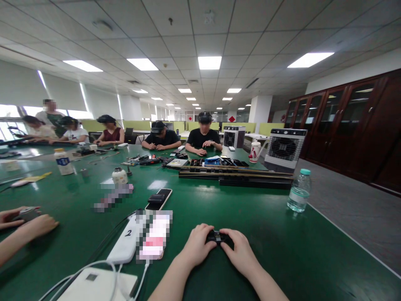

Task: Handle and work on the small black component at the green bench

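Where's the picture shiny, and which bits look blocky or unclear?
Head view: glare on the green table, probably from the ceiling lights; head view: squares cover the bright phone, the pinkish thing and people's faces; head view: the black object between left hand and right hand looks unclear.

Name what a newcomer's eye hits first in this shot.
Probably the small black object held by the left hand and right hand, low near the centre. Then the bright, pixelated phone left of them, and the teal-capped bottle near the right edge of the green table.
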{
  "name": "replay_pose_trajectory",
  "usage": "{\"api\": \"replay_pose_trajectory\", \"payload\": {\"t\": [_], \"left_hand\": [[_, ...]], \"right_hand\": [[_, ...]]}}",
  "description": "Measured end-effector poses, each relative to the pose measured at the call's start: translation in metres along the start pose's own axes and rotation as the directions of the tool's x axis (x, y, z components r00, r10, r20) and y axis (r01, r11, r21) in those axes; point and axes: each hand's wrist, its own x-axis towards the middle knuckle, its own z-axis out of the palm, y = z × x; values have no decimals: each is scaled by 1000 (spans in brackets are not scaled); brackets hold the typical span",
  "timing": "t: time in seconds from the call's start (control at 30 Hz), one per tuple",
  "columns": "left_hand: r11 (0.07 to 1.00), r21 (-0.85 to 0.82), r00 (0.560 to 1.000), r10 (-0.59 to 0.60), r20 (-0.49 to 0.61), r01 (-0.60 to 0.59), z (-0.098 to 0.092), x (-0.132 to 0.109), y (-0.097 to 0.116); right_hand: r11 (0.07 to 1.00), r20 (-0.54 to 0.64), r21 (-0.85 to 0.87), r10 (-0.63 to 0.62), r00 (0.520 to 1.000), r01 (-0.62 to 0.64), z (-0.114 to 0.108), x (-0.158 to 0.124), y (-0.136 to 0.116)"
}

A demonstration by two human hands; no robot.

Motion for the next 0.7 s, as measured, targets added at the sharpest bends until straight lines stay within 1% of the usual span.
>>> {"api": "replay_pose_trajectory", "payload": {"t": [0.17,0.37,0.7], "left_hand": [[1000,6,1000,16,-10,-16,0,-1,0],[999,7,999,45,7,-46,-1,-1,0],[998,30,999,49,6,-49,0,-3,-1]], "right_hand": [[999,8,-13,-30,1000,30,1,0,-2],[999,17,-52,-10,1000,11,4,1,1],[997,16,-71,-15,1000,16,4,1,1]]}}
